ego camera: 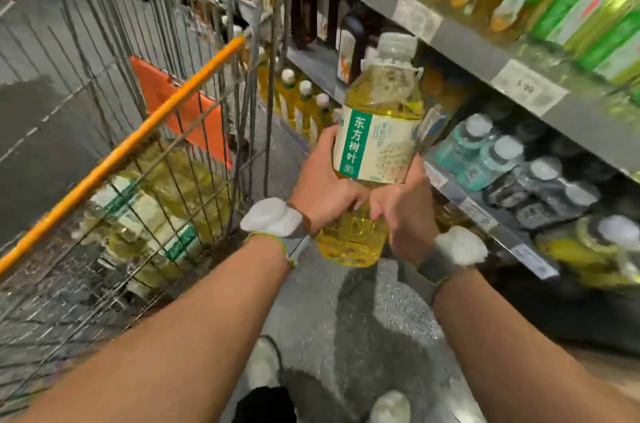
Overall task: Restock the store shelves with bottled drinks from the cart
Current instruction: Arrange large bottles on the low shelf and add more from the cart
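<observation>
Head view: you hold a large bottle point(375, 131) of golden-yellow drink nearly upright in the air between the cart point(114, 159) and the shelves point(460, 41). It has a pale ribbed cap and a cream label with a green strip. Your left hand point(322, 187) and right hand point(401, 211) both curl round its lower half.

Two hands, left hand point(325, 188) and right hand point(403, 214); one yellow bottle point(377, 142); one wire cart point(138, 142); two white wristbands point(273, 216).

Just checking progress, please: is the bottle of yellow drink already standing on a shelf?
No, the left hand and right hand hold the bottle in the air.
</observation>
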Demonstrator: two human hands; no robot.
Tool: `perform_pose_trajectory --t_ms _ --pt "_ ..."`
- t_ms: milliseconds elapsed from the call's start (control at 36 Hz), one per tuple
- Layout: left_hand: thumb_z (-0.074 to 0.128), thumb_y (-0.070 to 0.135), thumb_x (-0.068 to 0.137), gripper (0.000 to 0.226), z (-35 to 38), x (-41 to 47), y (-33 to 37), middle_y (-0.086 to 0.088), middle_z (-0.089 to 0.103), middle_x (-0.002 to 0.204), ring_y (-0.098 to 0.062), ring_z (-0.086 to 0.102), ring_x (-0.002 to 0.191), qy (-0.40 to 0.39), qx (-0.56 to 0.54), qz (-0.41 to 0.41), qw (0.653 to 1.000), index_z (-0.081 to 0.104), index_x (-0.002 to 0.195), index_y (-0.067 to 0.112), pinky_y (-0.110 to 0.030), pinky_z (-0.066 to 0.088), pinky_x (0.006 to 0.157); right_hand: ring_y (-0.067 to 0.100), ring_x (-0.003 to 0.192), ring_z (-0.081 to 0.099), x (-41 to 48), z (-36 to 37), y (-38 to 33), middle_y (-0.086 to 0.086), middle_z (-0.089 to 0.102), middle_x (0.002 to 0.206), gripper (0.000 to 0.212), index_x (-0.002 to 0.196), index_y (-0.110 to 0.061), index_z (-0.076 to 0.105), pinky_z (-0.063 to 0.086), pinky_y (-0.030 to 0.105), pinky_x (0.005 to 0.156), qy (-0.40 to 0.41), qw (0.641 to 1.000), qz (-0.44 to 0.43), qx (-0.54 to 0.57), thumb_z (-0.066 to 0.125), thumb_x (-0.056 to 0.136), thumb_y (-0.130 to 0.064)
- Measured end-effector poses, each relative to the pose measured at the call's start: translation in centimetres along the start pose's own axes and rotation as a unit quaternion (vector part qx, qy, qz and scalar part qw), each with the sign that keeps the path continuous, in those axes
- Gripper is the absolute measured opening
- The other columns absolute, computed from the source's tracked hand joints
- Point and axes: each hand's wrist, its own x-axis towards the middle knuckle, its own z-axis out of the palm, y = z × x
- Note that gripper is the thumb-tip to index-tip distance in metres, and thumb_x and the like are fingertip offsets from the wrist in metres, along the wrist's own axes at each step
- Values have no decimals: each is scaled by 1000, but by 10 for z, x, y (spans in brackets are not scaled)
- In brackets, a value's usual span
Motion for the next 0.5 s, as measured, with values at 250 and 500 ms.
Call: perform_pose_trajectory --t_ms 250,500 --pt "61 6 37 83 29 21 -123 21 58 69 -4 47 59 -29 14 -37 999 45 116 22 -42 44 52 28 47 51 31 -24 114 29 62 90 45 110 7 43 38 23 34 31 998 16 58 49 71 28" --pt "66 2 47 72 73 43 -223 8 62 74 -16 55 60 -103 0 -25 994 44 113 20 -36 47 48 12 68 70 57 -67 209 5 73 88 68 110 -18 55 52 27 51 93 995 -20 -21 77 47 -5"
